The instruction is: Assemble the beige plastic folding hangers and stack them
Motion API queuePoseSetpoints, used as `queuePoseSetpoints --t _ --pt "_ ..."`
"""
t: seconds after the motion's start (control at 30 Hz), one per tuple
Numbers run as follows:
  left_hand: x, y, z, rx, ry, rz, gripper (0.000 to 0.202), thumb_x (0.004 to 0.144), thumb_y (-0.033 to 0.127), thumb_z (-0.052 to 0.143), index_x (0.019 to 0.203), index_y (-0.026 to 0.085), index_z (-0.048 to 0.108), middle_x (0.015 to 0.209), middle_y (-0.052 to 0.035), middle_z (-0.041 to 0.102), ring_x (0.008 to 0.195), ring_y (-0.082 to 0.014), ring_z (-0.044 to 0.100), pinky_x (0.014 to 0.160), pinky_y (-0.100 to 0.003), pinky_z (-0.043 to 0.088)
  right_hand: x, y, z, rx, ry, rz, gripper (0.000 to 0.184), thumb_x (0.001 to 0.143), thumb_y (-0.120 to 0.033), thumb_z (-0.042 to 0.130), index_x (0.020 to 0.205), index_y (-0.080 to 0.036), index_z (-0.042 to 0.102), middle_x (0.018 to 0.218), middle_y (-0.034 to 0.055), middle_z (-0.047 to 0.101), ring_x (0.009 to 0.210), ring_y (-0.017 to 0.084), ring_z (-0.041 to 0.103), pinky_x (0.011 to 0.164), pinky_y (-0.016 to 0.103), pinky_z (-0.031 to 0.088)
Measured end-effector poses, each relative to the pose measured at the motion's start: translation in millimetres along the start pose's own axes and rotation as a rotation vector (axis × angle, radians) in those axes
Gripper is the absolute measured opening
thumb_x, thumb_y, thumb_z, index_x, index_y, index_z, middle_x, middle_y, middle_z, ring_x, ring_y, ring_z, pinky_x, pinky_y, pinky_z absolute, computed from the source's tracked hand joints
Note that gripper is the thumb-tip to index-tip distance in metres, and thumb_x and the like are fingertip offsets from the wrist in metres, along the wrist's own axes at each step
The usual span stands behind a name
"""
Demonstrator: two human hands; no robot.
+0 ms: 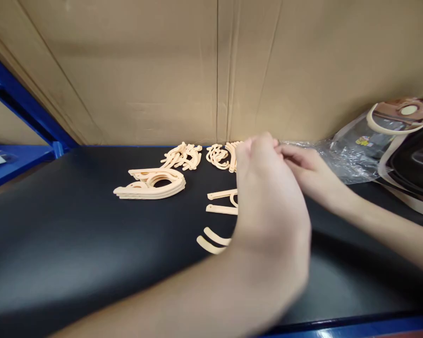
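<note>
From my remote station I find the left grip (273, 197) raised over the counter (91, 234), its wrist bent and its fingertips meeting those of the right grip (305, 164). The right fingers are drawn together as in a pinch; whether either grip is closed on a part I cannot tell, since the back of the left one blocks the view. The pale parts lie as follows: a neat stack (151, 193) to the left, loose piles (178, 155) along the cardboard wall (144, 84), a pronged piece (222, 210) and two curved strips (215, 237) partly hidden behind the left wrist.

Risks, in my judgement: the left forearm passes close in front of the strips, and a low sweep could push them askew. A reach toward the piles could knock the stack, whose layers appear merely laid on one another. The crumpled clear plastic (341, 159) beside the right grip could snag a finger. Any small part pinched between the fingertips could slip unnoticed, the cause being that same blocked sightline
</note>
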State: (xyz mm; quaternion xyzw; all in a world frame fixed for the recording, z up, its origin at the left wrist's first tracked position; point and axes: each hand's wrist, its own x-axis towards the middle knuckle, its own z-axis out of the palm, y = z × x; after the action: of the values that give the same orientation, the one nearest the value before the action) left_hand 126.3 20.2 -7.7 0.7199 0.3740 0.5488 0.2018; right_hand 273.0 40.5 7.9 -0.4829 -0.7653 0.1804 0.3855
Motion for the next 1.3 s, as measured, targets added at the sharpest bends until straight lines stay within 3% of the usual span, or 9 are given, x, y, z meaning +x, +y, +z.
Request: queuePoseSetpoints --t 0.1,0.23,0.3,0.37,0.5,0.63,0.77,1.07,1.3 --pt "44 -15 -2.1 -0.129 0.205 -0.073 0.021 0.108 0.031 0.023 0.102 0.023 0.042 0.1 -0.0027 0.059 0.086 -0.0136 0.063 0.07 -0.035 0.059 -7 9 14 -0.042 -0.127 -0.059 0.016 0.092 -0.024 0.053 0.097 -0.019 0.067 0.105 0.0069 0.068 0.101 0.024 0.063 0.095 0.043 0.049" --pt "61 -38 -27.5 -0.098 0.219 0.133 0.012 0.105 0.033 0.038 0.099 0.026 0.044 0.104 -0.0025 0.054 0.1 -0.0159 0.054 0.094 -0.039 0.049 -25 6 24 -0.186 -0.276 -0.279 0.02 0.096 -0.027 0.054 0.112 -0.024 0.065 0.128 0.0084 0.062 0.12 0.025 0.057 0.103 0.045 0.046" --pt "47 -43 -45.1 -0.037 0.126 0.262 0.005 0.101 0.03 0.048 0.1 0.025 0.048 0.103 -0.0035 0.056 0.099 -0.0185 0.055 0.096 -0.04 0.046 -27 5 26 -0.26 -0.315 -0.398 0.022 0.099 -0.027 0.049 0.115 -0.024 0.064 0.132 0.0091 0.061 0.124 0.024 0.055 0.103 0.046 0.046" --pt "26 -44 -62.8 0.15 -0.02 0.357 0.008 0.101 0.024 0.042 0.106 0.024 0.049 0.103 -0.0055 0.057 0.099 -0.0198 0.054 0.089 -0.039 0.046 -25 6 29 -0.281 -0.339 -0.47 0.022 0.101 -0.026 0.047 0.115 -0.023 0.064 0.132 0.0085 0.062 0.123 0.023 0.056 0.103 0.045 0.046" --pt "-17 -36 -90.6 0.249 -0.348 0.491 0.017 0.094 0.01 0.046 0.108 0.02 0.05 0.104 -0.0057 0.061 0.096 -0.0175 0.055 0.083 -0.033 0.047 -19 14 35 -0.289 -0.395 -0.516 0.024 0.101 -0.028 0.048 0.117 -0.02 0.064 0.133 0.0092 0.062 0.123 0.022 0.057 0.106 0.043 0.044" --pt "-38 -31 -103.0 0.297 -0.726 0.551 0.013 0.094 0.019 0.054 0.106 0.017 0.058 0.106 -0.0052 0.068 0.097 -0.0183 0.06 0.088 -0.031 0.048 -21 22 35 -0.294 -0.441 -0.465 0.032 0.101 -0.037 0.049 0.126 -0.019 0.059 0.141 0.0102 0.056 0.126 0.022 0.055 0.105 0.042 0.046" --pt "-38 -33 -103.6 0.351 -0.899 0.632 0.029 0.098 0.029 0.052 0.124 0.015 0.057 0.129 -0.0073 0.065 0.12 -0.0212 0.057 0.101 -0.033 0.045 -25 28 32 -0.313 -0.441 -0.434 0.034 0.101 -0.036 0.049 0.131 -0.022 0.057 0.146 0.0087 0.052 0.129 0.023 0.053 0.106 0.043 0.046" --pt "-38 -45 -104.3 0.387 -0.781 0.629 0.027 0.097 0.011 0.05 0.123 0.012 0.057 0.121 -0.0079 0.071 0.106 -0.0193 0.066 0.092 -0.029 0.053 -29 31 33 -0.356 -0.351 -0.48 0.036 0.098 -0.019 0.048 0.133 -0.02 0.058 0.141 0.0113 0.057 0.129 0.024 0.052 0.105 0.045 0.046" --pt "-38 -47 -104.7 0.392 -0.631 0.546 0.029 0.095 0.007 0.05 0.123 0.014 0.056 0.118 -0.0078 0.069 0.102 -0.0159 0.064 0.09 -0.024 0.051 -30 29 33 -0.4 -0.297 -0.503 0.036 0.098 -0.027 0.054 0.134 -0.026 0.06 0.142 0.0103 0.054 0.127 0.025 0.052 0.103 0.046 0.048"
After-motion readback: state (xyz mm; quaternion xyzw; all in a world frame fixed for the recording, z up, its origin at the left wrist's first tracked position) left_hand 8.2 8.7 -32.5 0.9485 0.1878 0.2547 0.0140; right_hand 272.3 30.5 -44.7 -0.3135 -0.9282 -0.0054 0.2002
